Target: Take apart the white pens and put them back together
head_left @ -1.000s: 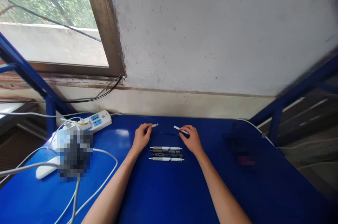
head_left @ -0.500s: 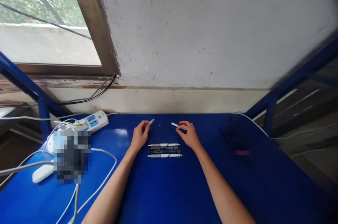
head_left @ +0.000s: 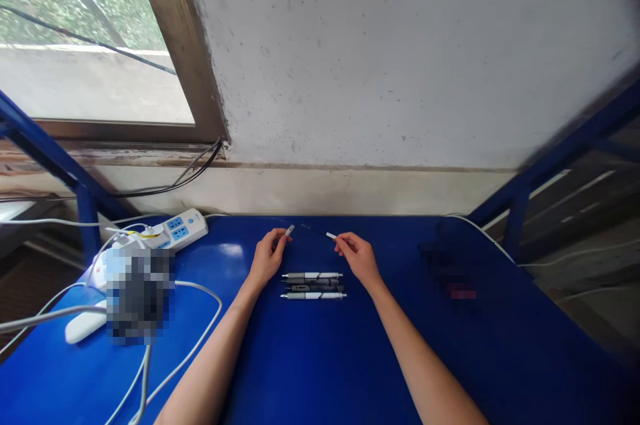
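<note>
Blue tabletop (head_left: 320, 358), two bare hands working on a taken-apart pen at centre frame.
Left hand (head_left: 267, 258) pinches a pale pen tip piece (head_left: 289, 231); right hand (head_left: 359, 258) pinches a white pen barrel (head_left: 331, 235), a thin dark refill (head_left: 313, 230) between them. Three assembled pens (head_left: 313, 285) lie just below; a white power strip (head_left: 173, 230) sits at left.

pixelated block (head_left: 141, 295), blurred patch (head_left: 453, 275)
</note>
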Action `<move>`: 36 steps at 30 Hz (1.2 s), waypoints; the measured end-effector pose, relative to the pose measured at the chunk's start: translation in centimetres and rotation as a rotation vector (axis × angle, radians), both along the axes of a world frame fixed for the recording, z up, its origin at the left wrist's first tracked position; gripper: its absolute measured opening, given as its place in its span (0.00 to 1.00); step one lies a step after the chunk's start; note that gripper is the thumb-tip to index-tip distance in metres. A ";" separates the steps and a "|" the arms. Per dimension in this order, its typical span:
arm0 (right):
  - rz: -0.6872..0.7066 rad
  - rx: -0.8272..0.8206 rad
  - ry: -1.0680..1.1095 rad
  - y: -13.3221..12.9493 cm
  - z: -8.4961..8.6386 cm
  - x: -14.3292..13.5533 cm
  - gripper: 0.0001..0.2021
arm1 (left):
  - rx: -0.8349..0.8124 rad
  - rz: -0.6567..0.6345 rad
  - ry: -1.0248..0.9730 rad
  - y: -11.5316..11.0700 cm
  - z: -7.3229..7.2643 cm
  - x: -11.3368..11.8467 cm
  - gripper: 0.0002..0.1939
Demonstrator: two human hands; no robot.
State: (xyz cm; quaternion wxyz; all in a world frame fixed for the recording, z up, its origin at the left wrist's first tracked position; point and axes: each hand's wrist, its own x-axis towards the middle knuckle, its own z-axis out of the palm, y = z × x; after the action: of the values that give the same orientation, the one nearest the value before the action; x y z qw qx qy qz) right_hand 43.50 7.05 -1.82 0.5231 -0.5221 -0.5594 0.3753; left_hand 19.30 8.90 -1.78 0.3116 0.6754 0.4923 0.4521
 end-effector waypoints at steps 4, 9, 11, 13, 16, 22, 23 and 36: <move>0.033 0.004 0.002 0.2 -0.7 -0.4 0.16 | 0.047 0.007 0.058 0.1 -0.2 -0.1 0.15; 0.056 -0.008 -0.008 0.3 -0.9 -0.1 0.16 | 0.065 0.005 0.092 0.2 -0.6 -0.2 0.14; 0.052 -0.012 -0.020 0.3 -0.9 0.0 0.17 | 0.066 0.006 0.093 0.3 -0.7 -0.2 0.14; 0.030 -0.020 -0.020 0.4 -0.9 0.1 0.17 | 0.074 0.003 0.092 0.3 -0.7 -0.2 0.14; -0.016 -0.043 0.043 0.5 -1.0 0.1 0.17 | 0.096 -0.019 0.086 0.3 -0.5 -0.3 0.13; 0.053 -0.074 0.270 0.5 -0.6 0.1 0.17 | 0.114 -0.101 0.075 0.4 -0.4 -0.4 0.12; 0.052 -0.080 0.234 0.4 -0.5 0.0 0.17 | 0.120 -0.108 0.081 0.4 -0.4 -0.3 0.12; -0.198 0.273 -0.454 -0.5 0.4 -0.5 0.12 | 0.052 -0.147 0.089 0.0 0.2 -0.2 0.13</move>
State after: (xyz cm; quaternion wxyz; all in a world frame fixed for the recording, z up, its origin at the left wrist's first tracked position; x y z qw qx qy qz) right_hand 43.05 6.59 -1.42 0.4840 -0.5697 -0.6539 0.1168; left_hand 19.09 8.89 -1.55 0.3041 0.7370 0.4427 0.4102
